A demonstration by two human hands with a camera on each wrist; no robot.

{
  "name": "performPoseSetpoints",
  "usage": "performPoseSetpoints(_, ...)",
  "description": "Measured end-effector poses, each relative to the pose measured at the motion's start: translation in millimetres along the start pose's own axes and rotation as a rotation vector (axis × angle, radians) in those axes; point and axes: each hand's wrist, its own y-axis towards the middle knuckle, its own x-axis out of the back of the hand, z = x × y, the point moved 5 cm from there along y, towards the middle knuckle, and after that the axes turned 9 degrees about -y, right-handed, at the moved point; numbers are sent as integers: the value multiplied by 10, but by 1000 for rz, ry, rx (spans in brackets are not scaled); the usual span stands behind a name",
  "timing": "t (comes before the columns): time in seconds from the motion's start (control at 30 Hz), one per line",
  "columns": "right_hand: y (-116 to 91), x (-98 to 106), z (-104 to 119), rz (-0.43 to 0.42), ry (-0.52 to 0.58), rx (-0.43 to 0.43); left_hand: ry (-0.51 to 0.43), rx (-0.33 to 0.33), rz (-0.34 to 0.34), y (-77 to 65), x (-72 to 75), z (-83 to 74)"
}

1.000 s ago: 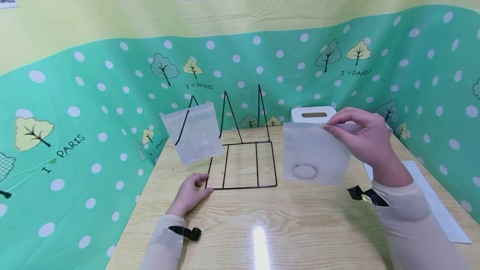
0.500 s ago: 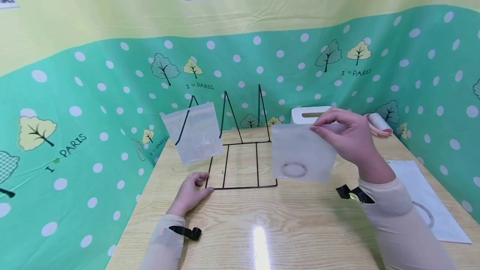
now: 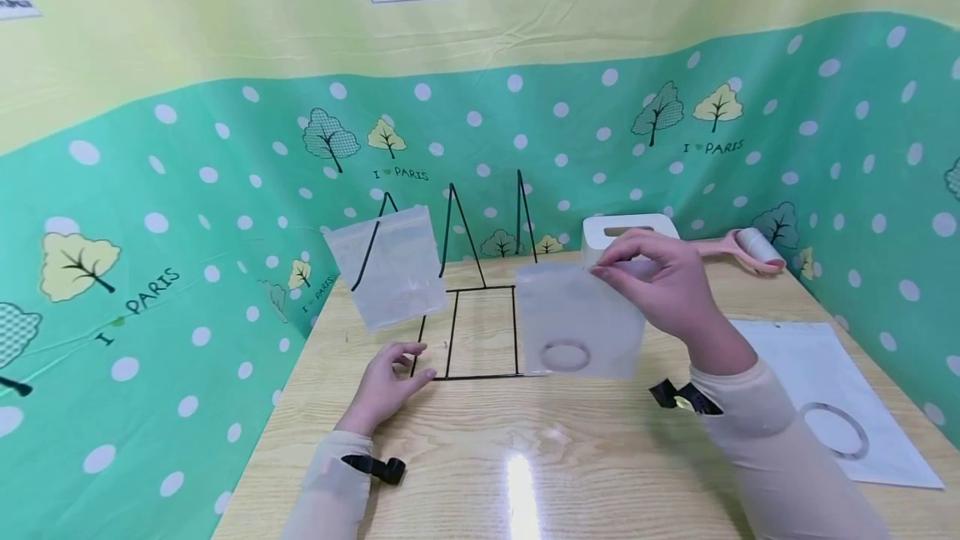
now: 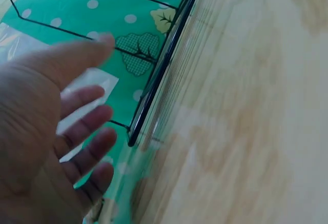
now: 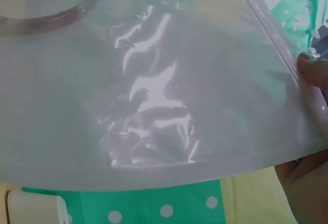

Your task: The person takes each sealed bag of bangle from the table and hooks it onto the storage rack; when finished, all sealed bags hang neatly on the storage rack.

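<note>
My right hand (image 3: pixel 660 282) pinches a translucent zip bag (image 3: pixel 573 307) near its top edge, between thumb and fingers. The bag hangs over the right end of a black wire rack (image 3: pixel 452 334). Low inside it shows a ring (image 5: pixel 51 21), which looks brownish in the right wrist view. At the rack's front left corner is my left hand (image 3: pixel 386 386), its fingers relaxed and spread from the thumb, holding nothing. In the left wrist view, this left hand (image 4: pixel 66 126) overlaps the rack's wires. Another translucent zip bag (image 3: pixel 390 273) leans tilted in the rack's left section.
A white box (image 3: pixel 594 233) with a slot stands at the back, beside a pink-handled lint roller (image 3: pixel 757 247). On the right of the wooden table (image 3: pixel 600 448) lies a larger white flat bag (image 3: pixel 772 357) showing a ring. Green dotted fabric (image 3: pixel 225 307) surrounds the table.
My right hand has carried its zip bag leftward, so it now overlaps the rack's right end. My left hand's fingers have loosened from the rack's corner. The leaning bag stays put.
</note>
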Motion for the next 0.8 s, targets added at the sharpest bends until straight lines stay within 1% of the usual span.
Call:
performPoseSetpoints(0.1,3,-56,14,10,28,12,-44,-34,21,-1,-56,-55)
performPoseSetpoints(0.27,-8,-155,21,23,69,18,-94,-114,70,-12,-171,-227)
performPoseSetpoints(0.33,-13,-197,16,30,80,18,-108,-133,91,-19,-219,-278)
performPoseSetpoints(0.47,-32,-284,-53,40,99,23,-132,-145,131,-35,-309,-340)
performPoseSetpoints(0.6,-67,-375,-167,60,99,7,-147,-154,172,-48,-395,-399)
performPoseSetpoints(0.8,-89,-500,-193,78,92,-15,-202,-176,243,-76,-513,-523)
